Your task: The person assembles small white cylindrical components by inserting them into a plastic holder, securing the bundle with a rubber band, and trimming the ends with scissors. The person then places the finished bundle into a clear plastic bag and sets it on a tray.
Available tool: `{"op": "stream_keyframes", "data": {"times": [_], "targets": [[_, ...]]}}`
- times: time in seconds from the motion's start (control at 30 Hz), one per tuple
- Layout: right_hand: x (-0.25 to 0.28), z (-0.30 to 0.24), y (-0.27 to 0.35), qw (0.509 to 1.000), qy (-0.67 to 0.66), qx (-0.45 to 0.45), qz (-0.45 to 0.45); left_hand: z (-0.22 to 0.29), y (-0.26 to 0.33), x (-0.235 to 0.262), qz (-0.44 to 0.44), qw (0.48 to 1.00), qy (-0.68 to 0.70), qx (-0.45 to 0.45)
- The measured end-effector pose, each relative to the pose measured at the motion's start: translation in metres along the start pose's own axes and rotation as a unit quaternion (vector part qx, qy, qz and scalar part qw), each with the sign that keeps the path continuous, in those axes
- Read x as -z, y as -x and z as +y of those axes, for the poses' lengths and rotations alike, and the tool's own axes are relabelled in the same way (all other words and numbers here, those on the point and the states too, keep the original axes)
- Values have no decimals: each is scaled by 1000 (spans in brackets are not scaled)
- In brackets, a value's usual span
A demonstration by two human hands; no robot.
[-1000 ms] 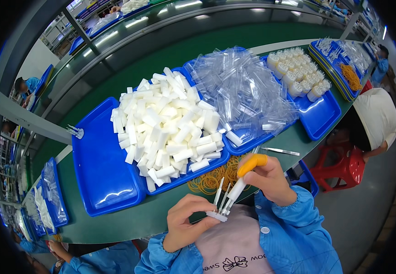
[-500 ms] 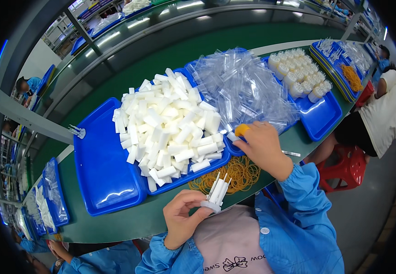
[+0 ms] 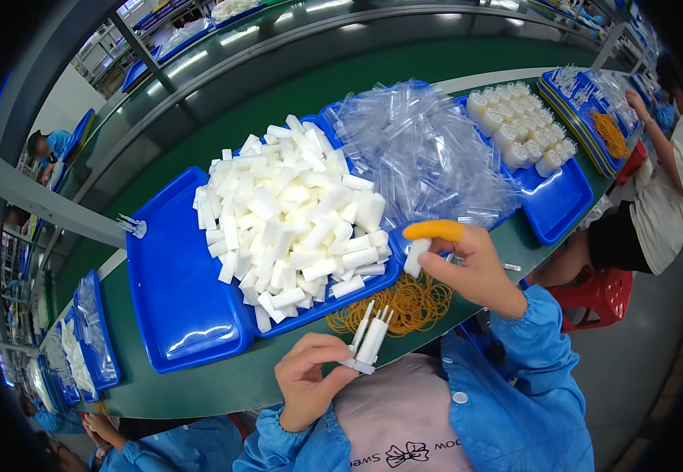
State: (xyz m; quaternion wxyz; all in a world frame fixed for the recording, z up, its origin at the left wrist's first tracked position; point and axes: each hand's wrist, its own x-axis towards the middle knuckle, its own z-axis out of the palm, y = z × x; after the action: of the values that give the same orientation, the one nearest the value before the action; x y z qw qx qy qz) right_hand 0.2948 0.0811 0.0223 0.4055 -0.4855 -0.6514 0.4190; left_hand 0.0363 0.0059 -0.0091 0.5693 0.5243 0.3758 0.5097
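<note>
Green bench top (image 3: 223, 385) runs slantwise before you, with a conveyor line behind it and blue trays laid along it. Your right hand (image 3: 475, 267) sits at the near edge of the middle tray, fingers pinched together on a small white block (image 3: 415, 257), an orange cot (image 3: 433, 230) covering the forefinger. Your left hand (image 3: 310, 385) is lower and nearer your chest, closed on a bundle of white sticks (image 3: 369, 340) that stands upright, its long axis tilting up and a little right toward the block. So the block lies up and to the right of the bundle, apart from it, and your right hand is the nearer to the trays. Between both hands a heap of rubber bands (image 3: 404, 303) lies on the bench. Outward, the big blue tray (image 3: 176, 291) holds a pile of white blocks (image 3: 294, 220), the next tray a mound of clear bags (image 3: 424, 153), and a further tray (image 3: 558, 200) rows of white bundles (image 3: 522, 130)
</note>
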Motion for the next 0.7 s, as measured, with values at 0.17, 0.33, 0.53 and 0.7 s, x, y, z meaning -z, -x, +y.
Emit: {"op": "stream_keyframes", "data": {"times": [0.17, 0.33, 0.53, 0.7], "targets": [[-24, 7, 21, 904, -409, -121, 21, 12, -7, -10, -52, 995, -68, -53], [-31, 4, 26, 883, -444, -152, 4, 16, -13, -13, -76, 991, -83, -70], [-32, 3, 26, 887, -431, -163, 0, 14, -15, -12, -86, 984, -121, -97], [-24, 14, 26, 928, -351, -113, -43, 19, -19, -14, -102, 965, -204, -128]]}}
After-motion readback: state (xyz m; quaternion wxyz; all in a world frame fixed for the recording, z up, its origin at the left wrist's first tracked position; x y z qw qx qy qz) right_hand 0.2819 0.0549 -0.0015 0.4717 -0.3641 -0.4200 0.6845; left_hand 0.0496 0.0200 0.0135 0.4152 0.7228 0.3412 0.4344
